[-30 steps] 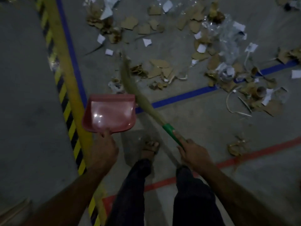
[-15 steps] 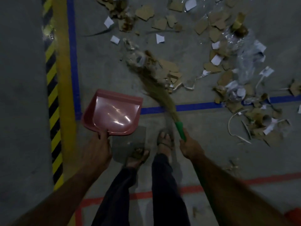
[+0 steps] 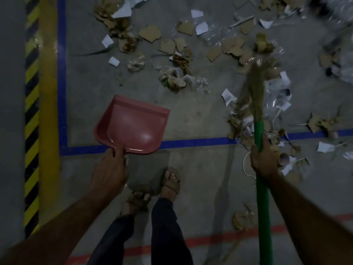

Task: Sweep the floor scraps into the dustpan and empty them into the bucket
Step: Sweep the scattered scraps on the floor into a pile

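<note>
Broom (image 3: 256, 88) now right of the dustpan (image 3: 131, 129), over scraps (image 3: 242, 119).

That was a factory or warehouse floor, plain as day: bare grey concrete (image 3: 200, 119) marked out in painted lanes. A yellow band with black hazard stripes (image 3: 31, 115) ran well out past the left hand's (image 3: 109, 173) fingers, a blue line (image 3: 194, 143) crossed just beyond both sets of knuckles, and a red line (image 3: 210, 240) lay back behind the wrists. Ahead of the fingertips, torn cardboard, paper slips and clear plastic wrap (image 3: 183, 60) littered the slab: packing waste, not household mess.
</note>
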The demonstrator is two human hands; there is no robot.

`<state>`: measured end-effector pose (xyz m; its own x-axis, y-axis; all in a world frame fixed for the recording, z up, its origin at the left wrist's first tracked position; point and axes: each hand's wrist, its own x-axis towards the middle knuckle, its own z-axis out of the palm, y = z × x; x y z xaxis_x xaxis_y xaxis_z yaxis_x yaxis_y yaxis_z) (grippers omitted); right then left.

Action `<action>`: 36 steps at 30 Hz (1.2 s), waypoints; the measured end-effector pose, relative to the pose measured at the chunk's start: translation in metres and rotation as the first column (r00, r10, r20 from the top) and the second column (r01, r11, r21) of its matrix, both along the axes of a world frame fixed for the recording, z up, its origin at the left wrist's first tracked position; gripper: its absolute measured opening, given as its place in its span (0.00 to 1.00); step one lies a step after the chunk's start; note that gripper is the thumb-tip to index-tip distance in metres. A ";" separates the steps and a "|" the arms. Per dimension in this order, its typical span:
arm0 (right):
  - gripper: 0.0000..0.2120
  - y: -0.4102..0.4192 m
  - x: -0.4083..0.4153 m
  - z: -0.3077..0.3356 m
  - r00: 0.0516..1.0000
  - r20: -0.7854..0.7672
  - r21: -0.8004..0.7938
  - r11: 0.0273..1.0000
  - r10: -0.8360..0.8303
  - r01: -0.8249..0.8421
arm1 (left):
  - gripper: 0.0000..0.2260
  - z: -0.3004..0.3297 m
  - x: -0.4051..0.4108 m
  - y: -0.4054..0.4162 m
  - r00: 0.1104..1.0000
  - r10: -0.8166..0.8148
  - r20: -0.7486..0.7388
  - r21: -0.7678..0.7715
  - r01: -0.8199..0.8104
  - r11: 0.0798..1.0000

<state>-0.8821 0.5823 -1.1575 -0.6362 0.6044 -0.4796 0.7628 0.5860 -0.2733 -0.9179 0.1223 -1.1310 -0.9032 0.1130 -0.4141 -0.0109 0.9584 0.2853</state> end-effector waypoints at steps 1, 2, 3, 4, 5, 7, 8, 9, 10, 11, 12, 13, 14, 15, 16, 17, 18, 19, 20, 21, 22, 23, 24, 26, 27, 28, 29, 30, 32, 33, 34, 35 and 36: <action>0.30 -0.003 0.003 0.010 0.999 -0.042 0.014 1.000 0.013 -0.012 | 0.14 0.005 -0.005 0.004 1.000 -0.014 0.004 -0.017 0.014 1.000; 0.29 -0.006 0.007 0.017 0.998 -0.068 0.017 1.000 0.011 -0.010 | 0.14 0.009 -0.009 0.008 1.000 -0.024 0.011 -0.036 0.025 0.999; 0.29 -0.007 0.013 0.021 0.996 -0.082 0.016 1.000 0.022 -0.021 | 0.14 0.012 -0.013 0.010 0.999 -0.031 0.015 -0.054 0.032 0.998; 0.29 -0.009 0.020 0.025 0.996 -0.083 0.009 0.999 0.033 -0.032 | 0.15 0.014 -0.017 0.011 0.999 -0.045 0.016 -0.068 0.046 0.997; 0.29 -0.011 0.026 0.027 0.994 -0.092 -0.009 0.999 0.051 -0.052 | 0.16 0.016 -0.021 0.012 0.998 -0.062 0.016 -0.076 0.063 0.995; 0.30 -0.022 0.034 0.032 0.987 -0.120 -0.049 0.993 0.102 -0.108 | 0.16 0.018 -0.026 0.012 0.997 -0.080 -0.001 -0.070 0.080 0.994; 0.30 -0.032 0.037 0.036 0.983 -0.131 -0.069 0.988 0.125 -0.134 | 0.15 0.018 -0.028 0.011 0.997 -0.069 -0.014 -0.062 0.068 0.996; 0.30 -0.042 0.041 0.038 0.977 -0.141 -0.089 0.981 0.161 -0.175 | 0.14 0.019 -0.029 0.009 0.998 -0.050 -0.028 -0.055 0.048 0.997; 0.31 -0.053 0.046 0.038 0.969 -0.137 -0.109 0.969 0.205 -0.221 | 0.13 0.020 -0.030 0.007 0.999 -0.029 -0.038 -0.055 0.027 0.998; 0.32 -0.064 0.050 0.037 0.965 -0.120 -0.125 0.960 0.235 -0.249 | 0.14 0.020 -0.030 0.003 0.999 -0.018 -0.043 -0.061 0.016 0.998; 0.32 -0.075 0.052 0.034 0.958 -0.100 -0.129 0.951 0.268 -0.280 | 0.16 0.021 -0.030 -0.002 0.999 -0.021 -0.046 -0.074 0.017 0.997; 0.32 -0.088 0.052 0.030 0.948 -0.081 -0.123 0.941 0.308 -0.316 | 0.18 0.022 -0.029 -0.008 0.998 -0.034 -0.050 -0.092 0.029 0.995; 0.32 -0.103 0.051 0.025 0.934 -0.056 -0.123 0.926 0.352 -0.357 | 0.19 0.022 -0.027 -0.015 0.997 -0.048 -0.060 -0.116 0.041 0.992; 0.32 -0.119 0.045 0.023 0.920 -0.029 -0.140 0.910 0.391 -0.391 | 0.19 0.023 -0.025 -0.021 0.996 -0.052 -0.070 -0.139 0.042 0.989; 0.31 -0.136 0.036 0.022 0.902 -0.003 -0.162 0.890 0.432 -0.427 | 0.18 0.024 -0.022 -0.028 0.997 -0.040 -0.072 -0.156 0.029 0.987; 0.30 -0.152 0.026 0.020 0.875 0.013 -0.176 0.863 0.484 -0.474 | 0.16 0.026 -0.021 -0.034 0.997 -0.009 -0.075 -0.157 -0.003 0.988; 0.30 -0.168 0.015 0.016 0.838 0.023 -0.186 0.826 0.545 -0.532 | 0.15 0.026 -0.018 -0.042 0.996 0.031 -0.084 -0.147 -0.043 0.988; 0.30 -0.184 0.003 0.013 0.797 0.030 -0.207 0.783 0.604 -0.586 | 0.14 0.026 -0.016 -0.050 0.994 0.067 -0.092 -0.137 -0.079 0.987; 0.31 -0.200 -0.011 0.009 0.758 0.030 -0.232 0.742 0.652 -0.629 | 0.13 0.025 -0.014 -0.059 0.990 0.092 -0.106 -0.145 -0.107 0.984; 0.32 -0.213 -0.024 0.003 0.716 0.035 -0.258 0.699 0.697 -0.667 | 0.13 0.023 -0.011 -0.069 0.988 0.107 -0.115 -0.169 -0.126 0.978; 0.33 -0.226 -0.038 -0.005 0.665 0.044 -0.269 0.650 0.745 -0.711 | 0.14 0.021 -0.010 -0.076 0.985 0.128 -0.118 -0.187 -0.148 0.971; 0.33 -0.239 -0.052 -0.009 0.612 0.071 -0.272 0.606 0.788 -0.748 | 0.16 0.018 -0.009 -0.082 0.982 0.151 -0.117 -0.184 -0.171 0.968; 0.33 -0.248 -0.066 -0.015 0.565 0.106 -0.267 0.571 0.818 -0.776 | 0.19 0.015 -0.009 -0.087 0.979 0.163 -0.124 -0.174 -0.183 0.968; 0.31 -0.261 -0.089 -0.024 0.549 0.154 -0.283 0.569 0.822 -0.772 | 0.19 0.010 -0.011 -0.090 0.977 0.156 -0.145 -0.164 -0.179 0.970; 0.31 -0.262 -0.096 -0.028 0.585 0.169 -0.306 0.607 0.793 -0.734 | 0.18 0.009 -0.016 -0.090 0.979 0.131 -0.156 -0.175 -0.157 0.972; 0.31 -0.260 -0.100 -0.034 0.641 0.182 -0.323 0.661 0.746 -0.677 | 0.16 0.006 -0.022 -0.089 0.983 0.089 -0.161 -0.198 -0.121 0.973; 0.31 -0.254 -0.102 -0.037 0.706 0.196 -0.333 0.723 0.681 -0.605 | 0.15 0.003 -0.029 -0.088 0.986 0.056 -0.155 -0.224 -0.090 0.970; 0.31 -0.246 -0.102 -0.043 0.765 0.205 -0.332 0.779 0.610 -0.532 | 0.15 -0.001 -0.037 -0.086 0.989 0.050 -0.136 -0.234 -0.081 0.969; 0.31 -0.222 -0.098 -0.049 0.855 0.233 -0.335 0.864 0.463 -0.376 | 0.17 -0.009 -0.051 -0.080 0.993 0.062 -0.102 -0.198 -0.082 0.977; 0.31 -0.207 -0.097 -0.048 0.882 0.250 -0.339 0.889 0.400 -0.307 | 0.16 -0.014 -0.057 -0.076 0.992 0.067 -0.107 -0.178 -0.086 0.980; 0.30 -0.189 -0.095 -0.046 0.896 0.265 -0.338 0.905 0.356 -0.259 | 0.14 -0.018 -0.065 -0.073 0.990 0.079 -0.118 -0.144 -0.096 0.985; 0.29 -0.170 -0.094 -0.044 0.905 0.284 -0.327 0.919 0.317 -0.219 | 0.13 -0.020 -0.073 -0.070 0.988 0.104 -0.117 -0.099 -0.116 0.988; 0.29 -0.150 -0.093 -0.044 0.922 0.287 -0.303 0.938 0.260 -0.170 | 0.13 -0.022 -0.082 -0.067 0.986 0.125 -0.110 -0.060 -0.132 0.989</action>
